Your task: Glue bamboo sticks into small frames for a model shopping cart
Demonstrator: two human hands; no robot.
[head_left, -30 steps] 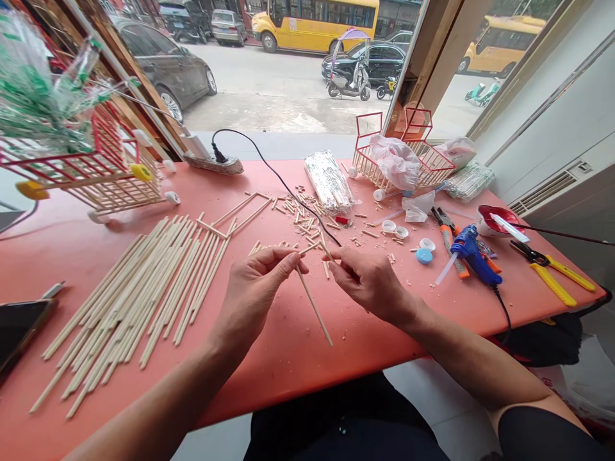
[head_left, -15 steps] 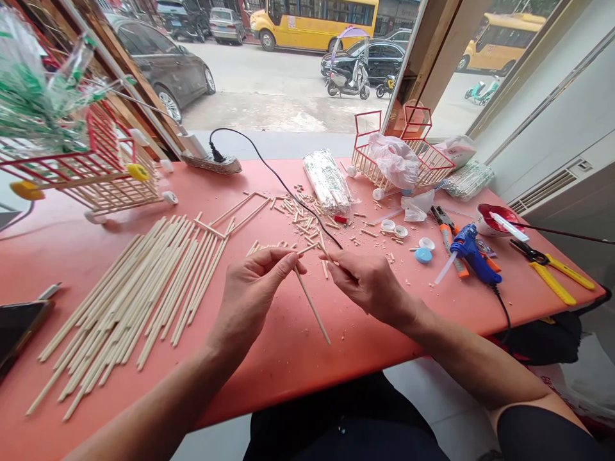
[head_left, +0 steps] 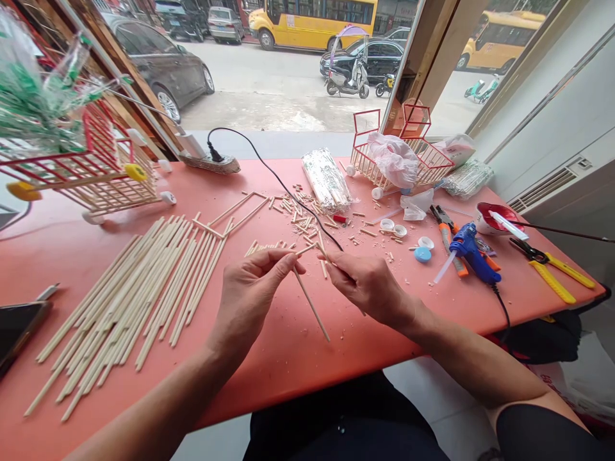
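Note:
My left hand (head_left: 252, 291) pinches a thin wooden stick frame near one corner, thumb against forefinger. One wooden stick (head_left: 311, 303) of it slants down toward the table's front. A short stick (head_left: 306, 248) bridges from my left fingertips to my right. My right hand (head_left: 369, 285) is closed around another wooden stick (head_left: 321, 241), whose upper end meets the short one at a corner; its lower end shows below the palm. Left of my hands lies a spread of long wooden sticks (head_left: 129, 301). Behind them a U-shaped stick frame (head_left: 230, 214) rests on the table.
Cut stick pieces (head_left: 300, 214) litter the pink table (head_left: 269, 384). A black cord (head_left: 269, 163) crosses it. At right lie a blue glue gun (head_left: 473, 256), pliers (head_left: 446, 234) and yellow-handled cutters (head_left: 552, 266). Stick-built carts stand at left (head_left: 100, 173) and back (head_left: 369, 166).
My right hand has tilted its stick slightly, so its lower end now shows below the palm. Both hands keep their grip and barely shift.

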